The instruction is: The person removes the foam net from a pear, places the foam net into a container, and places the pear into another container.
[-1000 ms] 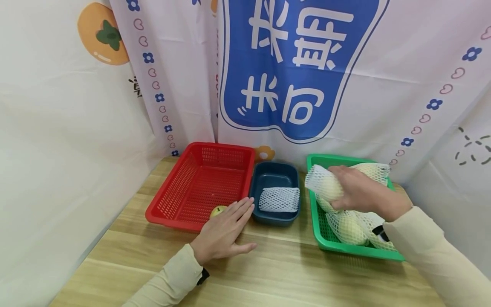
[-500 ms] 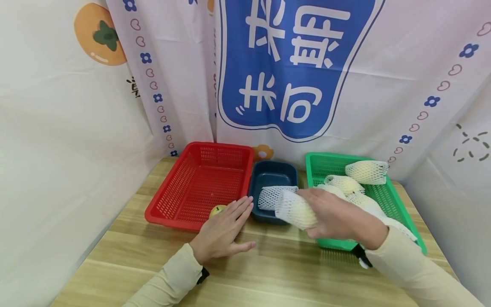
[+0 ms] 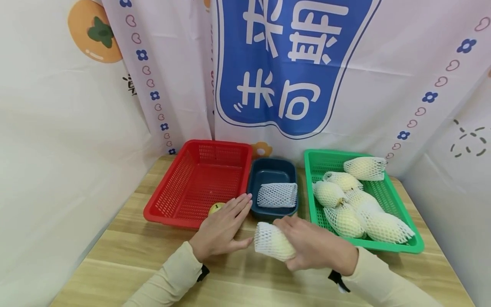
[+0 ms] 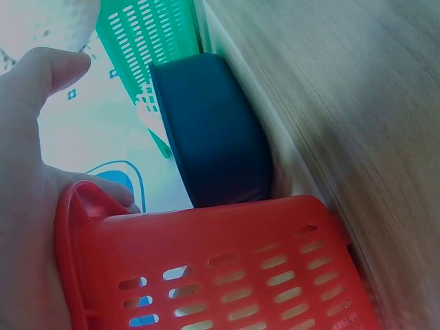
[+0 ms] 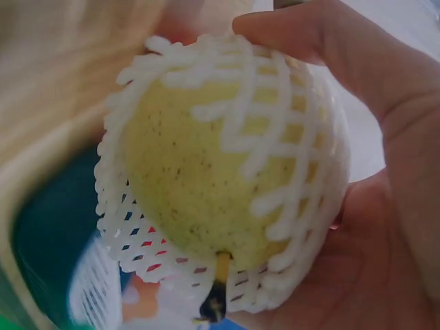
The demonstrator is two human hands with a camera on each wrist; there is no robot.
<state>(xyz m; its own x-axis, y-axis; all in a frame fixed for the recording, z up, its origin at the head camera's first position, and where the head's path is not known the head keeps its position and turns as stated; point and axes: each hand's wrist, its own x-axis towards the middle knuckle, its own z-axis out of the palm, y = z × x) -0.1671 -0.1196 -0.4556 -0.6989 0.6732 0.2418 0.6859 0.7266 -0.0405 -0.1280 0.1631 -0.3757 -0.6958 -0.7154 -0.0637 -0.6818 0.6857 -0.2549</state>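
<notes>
My right hand (image 3: pixel 316 245) grips a pear (image 5: pixel 199 172) in a white foam net (image 3: pixel 268 241), low in front of the blue bin. The right wrist view shows its yellow-green skin and dark stem through the mesh. My left hand (image 3: pixel 222 228) rests with straight fingers on the near right corner of the red basket (image 3: pixel 165 219); its thumb points toward the netted pear. A bare yellow-green pear (image 3: pixel 216 208) in that basket is partly hidden behind the left hand. An emptied foam net (image 3: pixel 277 195) lies flat in the blue bin (image 3: pixel 272 164).
At the right, a green basket (image 3: pixel 395 192) holds several netted pears (image 3: pixel 345 219). The three containers stand side by side on a wooden table (image 3: pixel 161 264). A printed cloth (image 3: pixel 184 76) hangs right behind them.
My right hand has carried the netted pear out from over the green basket, leftward and toward me, to beside the left hand. The left hand has stayed on the red basket.
</notes>
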